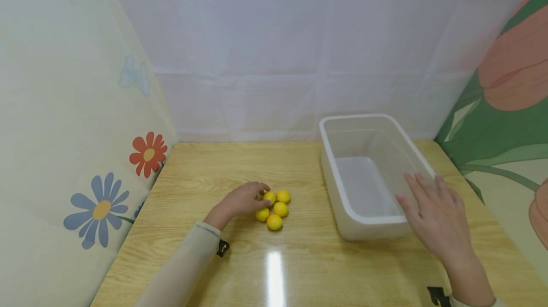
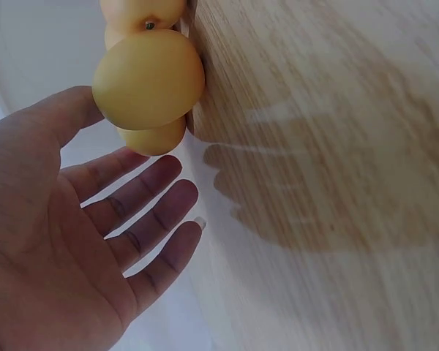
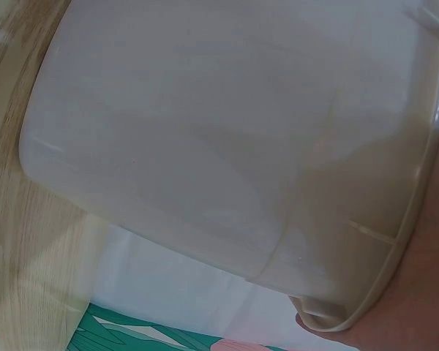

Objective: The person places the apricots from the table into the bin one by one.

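Left hand (image 1: 243,200) spread at five round yellow fruits (image 1: 274,222) left of the white bin (image 1: 337,193), right hand (image 1: 441,216) splayed over its rim (image 1: 368,220), we risk a nudge scattering the fruits.

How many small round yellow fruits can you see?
5 small round yellow fruits: back-left fruit at the bare left hand, back-right fruit, middle-right fruit, front-left fruit, frontmost fruit. The hand may hide more.
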Demonstrator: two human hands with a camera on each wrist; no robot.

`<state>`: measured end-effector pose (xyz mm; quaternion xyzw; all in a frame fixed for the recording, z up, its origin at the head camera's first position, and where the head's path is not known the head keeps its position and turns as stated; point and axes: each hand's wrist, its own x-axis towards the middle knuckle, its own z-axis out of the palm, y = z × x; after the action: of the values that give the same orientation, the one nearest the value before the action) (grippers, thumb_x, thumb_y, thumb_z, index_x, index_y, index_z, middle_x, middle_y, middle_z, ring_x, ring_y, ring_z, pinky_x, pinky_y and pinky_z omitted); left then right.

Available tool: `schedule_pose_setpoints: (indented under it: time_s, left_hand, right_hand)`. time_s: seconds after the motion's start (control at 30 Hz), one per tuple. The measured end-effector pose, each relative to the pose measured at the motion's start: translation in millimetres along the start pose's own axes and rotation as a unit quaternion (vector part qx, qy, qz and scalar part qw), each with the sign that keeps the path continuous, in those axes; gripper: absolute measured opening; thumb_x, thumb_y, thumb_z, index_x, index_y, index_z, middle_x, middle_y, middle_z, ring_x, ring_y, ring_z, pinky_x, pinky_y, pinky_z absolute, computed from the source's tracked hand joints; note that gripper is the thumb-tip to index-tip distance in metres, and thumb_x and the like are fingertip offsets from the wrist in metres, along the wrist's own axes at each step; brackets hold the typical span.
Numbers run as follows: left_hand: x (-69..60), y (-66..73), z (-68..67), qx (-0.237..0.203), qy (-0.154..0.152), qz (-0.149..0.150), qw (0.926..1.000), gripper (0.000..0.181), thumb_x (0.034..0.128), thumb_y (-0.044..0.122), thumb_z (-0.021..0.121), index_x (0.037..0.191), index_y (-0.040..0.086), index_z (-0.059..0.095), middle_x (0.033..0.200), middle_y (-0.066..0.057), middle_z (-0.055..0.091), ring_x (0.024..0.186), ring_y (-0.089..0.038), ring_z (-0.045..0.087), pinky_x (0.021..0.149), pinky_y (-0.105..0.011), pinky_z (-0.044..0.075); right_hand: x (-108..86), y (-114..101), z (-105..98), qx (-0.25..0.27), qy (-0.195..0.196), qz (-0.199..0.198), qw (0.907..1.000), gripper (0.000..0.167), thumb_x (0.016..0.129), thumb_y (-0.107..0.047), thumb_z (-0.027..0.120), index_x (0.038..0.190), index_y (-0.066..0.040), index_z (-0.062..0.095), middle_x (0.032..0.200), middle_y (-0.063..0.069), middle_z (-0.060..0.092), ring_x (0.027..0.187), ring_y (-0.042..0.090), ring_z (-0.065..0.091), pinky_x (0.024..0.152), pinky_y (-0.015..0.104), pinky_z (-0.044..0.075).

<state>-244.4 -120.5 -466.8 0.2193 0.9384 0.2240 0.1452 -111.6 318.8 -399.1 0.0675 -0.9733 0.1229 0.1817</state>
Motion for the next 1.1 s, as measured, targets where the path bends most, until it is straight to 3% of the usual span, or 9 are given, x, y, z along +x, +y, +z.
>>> schedule_pose_setpoints:
  time_s: [0.83, 1.1]
  left_hand:
    - [2.4, 5.9, 0.0, -0.007, 0.000, -0.023, 0.9997, 0.041, 0.0978, 0.033, 0.068, 0.132, 0.010, 0.063, 0.117, -0.007, 0.068, 0.106, -0.022, 0.063, 0.093, -0.044, 0.052]
    - [-1.4, 2.9, -4.8, -0.019, 0.018, -0.023, 0.9994, 0.043, 0.0965, 0.035, 0.069, 0.133, 0.013, 0.063, 0.118, -0.007, 0.068, 0.105, -0.022, 0.064, 0.091, -0.044, 0.053]
  right_hand:
    - [0.3, 0.5, -0.8, 0.002, -0.005, 0.003, 1.0000, 0.057, 0.108, -0.042, 0.042, 0.156, -0.011, 0.039, 0.151, 0.027, 0.044, 0.148, 0.055, 0.013, 0.110, 0.072, 0.015]
    - [-0.4, 0.4, -1.5, 0.009, -0.005, 0.004, 0.9999, 0.057, 0.108, -0.041, 0.042, 0.156, -0.011, 0.039, 0.151, 0.027, 0.045, 0.148, 0.055, 0.013, 0.111, 0.072, 0.013]
